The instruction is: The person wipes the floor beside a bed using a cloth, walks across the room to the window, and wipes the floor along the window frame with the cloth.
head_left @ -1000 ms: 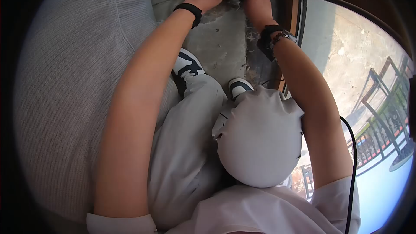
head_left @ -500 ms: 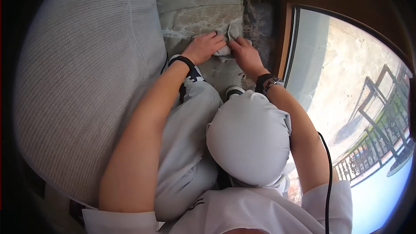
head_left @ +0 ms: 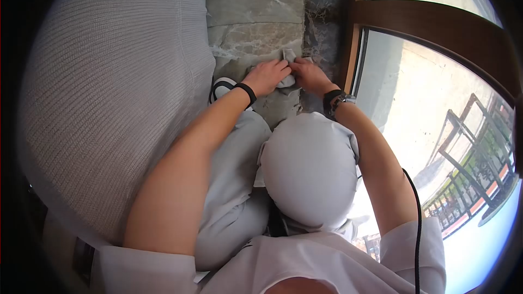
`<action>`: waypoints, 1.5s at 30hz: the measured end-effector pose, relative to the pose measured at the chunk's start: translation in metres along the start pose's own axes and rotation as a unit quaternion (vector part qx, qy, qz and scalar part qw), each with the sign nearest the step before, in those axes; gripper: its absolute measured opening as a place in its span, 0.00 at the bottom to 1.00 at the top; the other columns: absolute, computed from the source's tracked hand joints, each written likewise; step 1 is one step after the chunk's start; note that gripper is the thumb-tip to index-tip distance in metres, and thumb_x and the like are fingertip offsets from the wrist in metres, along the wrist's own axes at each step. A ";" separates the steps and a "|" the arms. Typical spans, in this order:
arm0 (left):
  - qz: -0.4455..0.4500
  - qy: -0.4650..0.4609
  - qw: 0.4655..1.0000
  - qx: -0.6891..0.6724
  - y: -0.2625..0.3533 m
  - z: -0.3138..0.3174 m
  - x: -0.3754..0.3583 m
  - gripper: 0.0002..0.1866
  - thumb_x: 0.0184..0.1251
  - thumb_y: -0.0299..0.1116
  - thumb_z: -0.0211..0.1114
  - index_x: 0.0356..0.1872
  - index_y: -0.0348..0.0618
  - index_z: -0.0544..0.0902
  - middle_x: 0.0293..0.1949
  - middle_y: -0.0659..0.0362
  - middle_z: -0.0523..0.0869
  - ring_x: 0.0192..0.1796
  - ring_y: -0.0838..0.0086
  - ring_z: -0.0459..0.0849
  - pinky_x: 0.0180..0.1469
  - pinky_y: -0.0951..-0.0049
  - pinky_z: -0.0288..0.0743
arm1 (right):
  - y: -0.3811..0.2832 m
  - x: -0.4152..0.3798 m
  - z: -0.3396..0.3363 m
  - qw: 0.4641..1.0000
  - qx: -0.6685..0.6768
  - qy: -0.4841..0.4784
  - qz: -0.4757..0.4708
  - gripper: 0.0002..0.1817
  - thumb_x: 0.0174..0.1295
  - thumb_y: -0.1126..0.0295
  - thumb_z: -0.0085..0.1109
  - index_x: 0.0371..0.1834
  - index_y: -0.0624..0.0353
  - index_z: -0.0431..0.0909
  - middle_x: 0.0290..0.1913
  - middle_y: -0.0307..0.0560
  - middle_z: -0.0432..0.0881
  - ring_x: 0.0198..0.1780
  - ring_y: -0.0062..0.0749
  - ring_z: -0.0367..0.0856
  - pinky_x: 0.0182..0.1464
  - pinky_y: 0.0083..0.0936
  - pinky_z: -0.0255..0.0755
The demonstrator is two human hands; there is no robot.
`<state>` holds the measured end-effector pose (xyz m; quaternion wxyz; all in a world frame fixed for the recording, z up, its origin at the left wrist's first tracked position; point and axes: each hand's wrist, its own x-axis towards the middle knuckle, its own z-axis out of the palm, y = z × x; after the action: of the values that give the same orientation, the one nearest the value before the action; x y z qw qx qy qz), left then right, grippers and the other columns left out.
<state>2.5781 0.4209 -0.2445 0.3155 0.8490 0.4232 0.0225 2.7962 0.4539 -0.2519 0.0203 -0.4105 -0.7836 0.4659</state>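
Note:
A crumpled light-grey cloth point(head_left: 288, 54) lies low against the marble floor point(head_left: 256, 38), between my two hands. My left hand point(head_left: 267, 76) has its fingers closed on the cloth's left side, a black band around that wrist. From the other side, my right hand point(head_left: 313, 76) pinches the cloth with thumb and fingers, and a dark watch sits on its wrist. The fingertips of both hands almost meet at the cloth. Part of the cloth is hidden under the fingers.
On the left rises a ribbed grey sofa point(head_left: 114, 87). A dark marble strip point(head_left: 324, 16) runs beside the brown-framed glass door point(head_left: 403, 76) on the right. My bent knee point(head_left: 310, 169) and a shoe point(head_left: 223, 86) are close below the hands. A black cable point(head_left: 418, 207) hangs by my right arm.
My hands have come closer together on the cloth, and its bunched shape has altered. The whole view has shifted slightly, with the hands now lower in the picture.

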 end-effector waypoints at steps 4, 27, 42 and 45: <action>-0.013 -0.040 0.997 0.066 0.012 -0.010 -0.002 0.18 0.64 0.28 0.66 0.56 0.46 0.80 0.55 0.58 0.81 0.58 0.59 0.85 0.58 0.57 0.83 | -0.008 0.000 -0.004 0.999 0.016 -0.026 0.023 0.20 0.60 0.82 0.56 0.54 0.53 0.82 0.52 0.53 0.81 0.60 0.58 0.82 0.58 0.49 0.79; -0.150 -0.071 0.971 0.173 0.045 -0.435 0.045 0.14 0.67 0.26 0.62 0.50 0.51 0.89 0.46 0.57 0.93 0.47 0.57 0.92 0.49 0.55 0.84 | -0.028 0.000 -0.019 0.989 0.032 -0.147 0.004 0.16 0.67 0.62 0.65 0.56 0.49 0.78 0.57 0.54 0.79 0.66 0.56 0.76 0.65 0.43 0.75; -0.145 0.138 0.978 -0.056 0.167 -0.551 -0.163 0.15 0.69 0.28 0.64 0.53 0.31 0.85 0.51 0.46 0.90 0.54 0.54 0.87 0.63 0.55 0.78 | -0.073 0.004 -0.038 0.990 -0.059 -0.119 0.052 0.17 0.64 0.70 0.63 0.56 0.48 0.74 0.57 0.51 0.76 0.65 0.56 0.77 0.60 0.52 0.80; -0.217 0.165 0.956 -0.112 0.159 -0.546 -0.187 0.17 0.69 0.29 0.64 0.55 0.32 0.84 0.57 0.43 0.87 0.61 0.49 0.84 0.68 0.49 0.75 | -0.062 0.015 -0.030 0.990 -0.071 -0.119 0.042 0.18 0.63 0.77 0.60 0.56 0.47 0.74 0.56 0.52 0.75 0.65 0.57 0.76 0.58 0.53 0.81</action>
<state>2.4036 0.4954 0.3238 0.3314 0.6808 0.6380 0.1401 2.7597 0.4712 -0.1937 -0.1217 -0.3853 -0.7933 0.4553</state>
